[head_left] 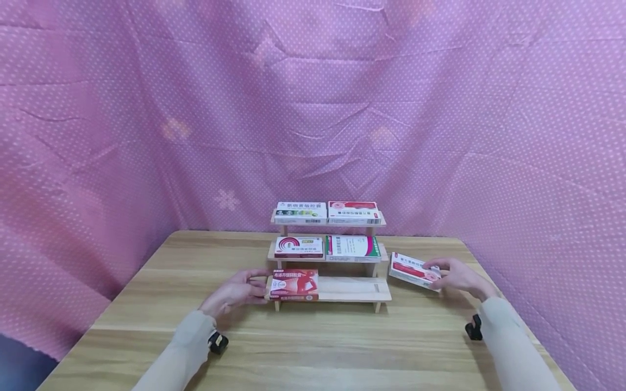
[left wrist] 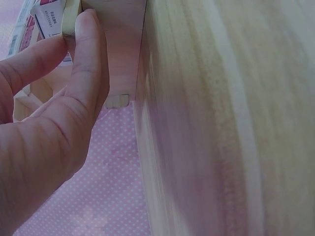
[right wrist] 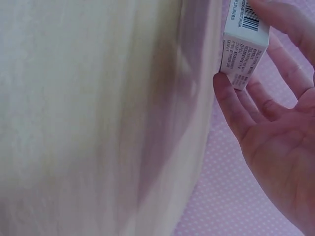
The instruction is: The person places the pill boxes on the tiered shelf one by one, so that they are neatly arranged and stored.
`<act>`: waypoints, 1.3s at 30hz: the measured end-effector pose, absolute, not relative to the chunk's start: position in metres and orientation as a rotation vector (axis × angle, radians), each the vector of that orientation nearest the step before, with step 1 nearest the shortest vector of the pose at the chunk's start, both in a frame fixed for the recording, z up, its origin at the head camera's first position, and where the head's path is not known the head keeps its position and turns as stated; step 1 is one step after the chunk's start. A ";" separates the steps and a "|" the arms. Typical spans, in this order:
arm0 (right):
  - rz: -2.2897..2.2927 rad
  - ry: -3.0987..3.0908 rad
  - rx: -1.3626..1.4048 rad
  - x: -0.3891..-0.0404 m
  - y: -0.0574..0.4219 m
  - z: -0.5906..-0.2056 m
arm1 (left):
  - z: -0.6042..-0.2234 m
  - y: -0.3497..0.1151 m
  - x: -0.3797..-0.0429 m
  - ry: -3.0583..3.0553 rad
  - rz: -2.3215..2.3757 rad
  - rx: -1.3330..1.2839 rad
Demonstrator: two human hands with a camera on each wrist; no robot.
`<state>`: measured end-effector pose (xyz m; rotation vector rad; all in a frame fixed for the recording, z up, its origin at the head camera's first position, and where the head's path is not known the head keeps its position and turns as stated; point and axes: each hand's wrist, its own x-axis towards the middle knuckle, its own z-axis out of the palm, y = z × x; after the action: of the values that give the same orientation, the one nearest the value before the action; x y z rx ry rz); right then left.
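A three-tier wooden display stand [head_left: 354, 289] carries flat medicine boxes. My left hand [head_left: 236, 292] pinches the left end of its lowest shelf between thumb and fingers; the left wrist view shows the shelf's wooden edge [left wrist: 72, 20] between them. Right beside those fingers, a red medicine box [head_left: 294, 285] lies on that shelf's left half. To the right of the stand, my right hand [head_left: 459, 276] holds a white and red medicine box [head_left: 412, 270] by its right end, thumb and fingers on opposite sides. In the right wrist view, the box's printed white end [right wrist: 241, 59] faces the palm.
The middle shelf holds a white and dark-red box [head_left: 299, 247] and a white and green box [head_left: 352, 247]. On top sit a white box [head_left: 300, 212] and another white and red box [head_left: 353, 212]. A pink dotted cloth [head_left: 313, 108] hangs behind the wooden table [head_left: 313, 347].
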<state>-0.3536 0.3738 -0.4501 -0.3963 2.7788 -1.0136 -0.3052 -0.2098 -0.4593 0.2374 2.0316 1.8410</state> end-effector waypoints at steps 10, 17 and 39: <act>-1.101 2.688 -0.506 -0.333 0.372 -0.439 | -0.460 -0.209 -0.304 2.045 1.838 0.184; -1.102 2.641 -0.583 -0.322 0.368 -0.433 | -0.462 -0.210 -0.302 2.042 1.839 0.223; -1.169 2.471 -0.816 -0.313 0.337 -0.426 | -0.455 -0.208 -0.303 2.046 1.822 0.242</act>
<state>-0.3129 0.3372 -0.4259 -0.8165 2.4705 -1.1693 -0.3027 -0.2082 -0.4552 0.2423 2.0463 1.8216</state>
